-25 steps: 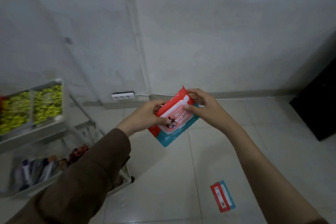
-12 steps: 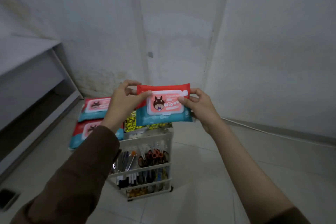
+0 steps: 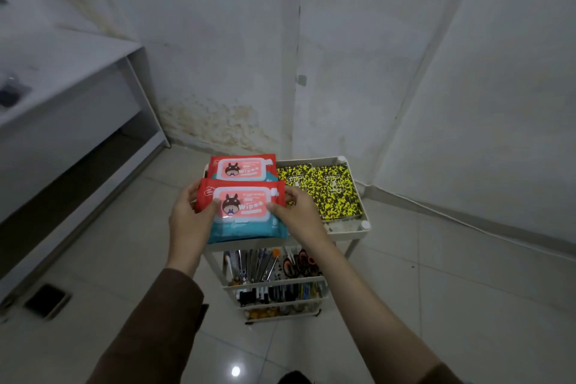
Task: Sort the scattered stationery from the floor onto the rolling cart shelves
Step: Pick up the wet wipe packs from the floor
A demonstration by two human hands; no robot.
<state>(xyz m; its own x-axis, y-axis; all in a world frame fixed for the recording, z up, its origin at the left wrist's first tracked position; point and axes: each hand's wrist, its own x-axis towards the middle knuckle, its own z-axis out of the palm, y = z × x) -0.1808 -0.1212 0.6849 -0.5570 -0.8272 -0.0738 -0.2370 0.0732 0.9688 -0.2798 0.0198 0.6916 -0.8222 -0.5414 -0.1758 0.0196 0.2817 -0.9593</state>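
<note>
I hold a red and teal wipes pack (image 3: 243, 206) by its two short ends over the left half of the white rolling cart's top shelf (image 3: 352, 229). My left hand (image 3: 190, 218) grips the left end with the thumb on the pink lid. My right hand (image 3: 296, 212) grips the right end. A second wipes pack (image 3: 241, 168) lies on the shelf just behind it. Whether another pack lies under the held one, I cannot tell.
Two yellow and black speckled notebooks (image 3: 327, 188) fill the shelf's right half. Lower shelves hold pens (image 3: 252, 265), scissors (image 3: 299, 265) and small items. A white bench (image 3: 62, 97) stands at left, a floor drain (image 3: 46, 301) near it. Walls close in behind the cart.
I turned from the open floor to face the cart. The pack came down from chest height and now sits low over the top shelf's left half.
</note>
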